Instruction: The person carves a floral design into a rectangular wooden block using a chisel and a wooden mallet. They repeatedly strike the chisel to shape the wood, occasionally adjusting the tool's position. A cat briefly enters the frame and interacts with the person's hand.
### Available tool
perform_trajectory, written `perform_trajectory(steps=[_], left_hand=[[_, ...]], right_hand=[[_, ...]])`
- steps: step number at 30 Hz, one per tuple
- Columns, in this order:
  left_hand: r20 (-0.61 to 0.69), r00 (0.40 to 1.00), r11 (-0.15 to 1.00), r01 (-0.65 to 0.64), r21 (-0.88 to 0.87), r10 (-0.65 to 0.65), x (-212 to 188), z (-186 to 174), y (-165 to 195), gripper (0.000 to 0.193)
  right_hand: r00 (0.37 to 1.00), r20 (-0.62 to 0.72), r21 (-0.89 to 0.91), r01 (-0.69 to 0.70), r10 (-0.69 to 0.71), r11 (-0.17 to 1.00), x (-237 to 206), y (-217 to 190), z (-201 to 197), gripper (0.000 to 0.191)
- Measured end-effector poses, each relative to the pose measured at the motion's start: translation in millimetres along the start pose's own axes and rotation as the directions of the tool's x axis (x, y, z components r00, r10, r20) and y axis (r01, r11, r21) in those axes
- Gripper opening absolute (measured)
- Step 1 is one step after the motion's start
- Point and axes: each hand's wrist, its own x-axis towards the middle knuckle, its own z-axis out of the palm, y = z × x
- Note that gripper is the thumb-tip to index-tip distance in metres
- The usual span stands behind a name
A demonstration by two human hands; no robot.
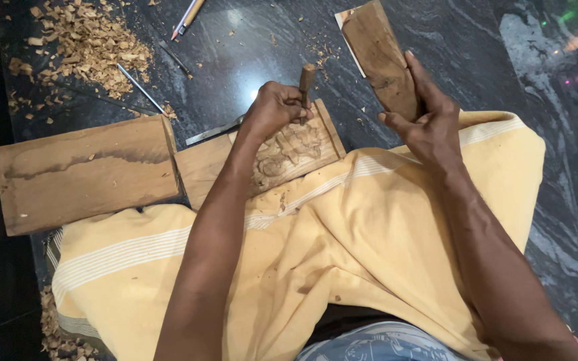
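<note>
On the dark polished stone floor (436,40), a person sat with a pale yellow cloth (342,247) with white stripes draped over the legs, and a carved wooden panel (282,157) lay at the cloth's far edge, partly resting on it. The left hand (274,107) was clenched around a wooden-handled chisel (306,83), held nearly upright with its tip down on the carved relief in the right half of the panel. The right hand (429,124) grasped a flat wooden block (379,60) by its near end, the fingers wrapped over its right edge and the thumb spread toward the left; the block was raised, tilting up and away to the far left, well clear of the chisel's handle.

Left of the carved panel, touching its left end, lay a larger plain plank (85,174) with a dark streak along its grain. A flat metal blade (212,132) poked out from under the left wrist at the far edge of the panel. Farther off lay two thin metal tools (140,88) and a pencil-like tool (187,18) near the top edge. A heap of wood shavings (85,43) spread across the far left of the floor, with more chips (61,337) beside the cloth at the near left.
</note>
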Motion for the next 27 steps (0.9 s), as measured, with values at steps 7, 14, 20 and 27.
perform_trajectory(steps=[7, 14, 20, 27], left_hand=[[0.042, 0.999, 0.999, -0.020, 0.031, 0.019, 2, -1, -2, 0.007], [-0.064, 0.997, 0.981, 0.054, 0.187, -0.042, 0, 3, 6, 0.007], [-0.040, 0.999, 0.984, -0.015, 0.180, 0.023, 0, 1, 2, 0.009], [-0.030, 0.999, 0.971, -0.014, 0.239, 0.022, -2, 2, 3, 0.009]], right_hand=[[1.000, 0.003, 0.012, 0.026, -0.026, 1.000, 1, 0, 4, 0.090], [0.999, 0.026, -0.004, 0.044, -0.043, 0.999, 4, 3, 12, 0.089], [0.997, 0.028, -0.016, 0.066, -0.065, 0.998, 7, 7, 15, 0.090], [0.975, 0.126, -0.215, -0.151, 0.181, 0.965, 14, 8, 20, 0.088]])
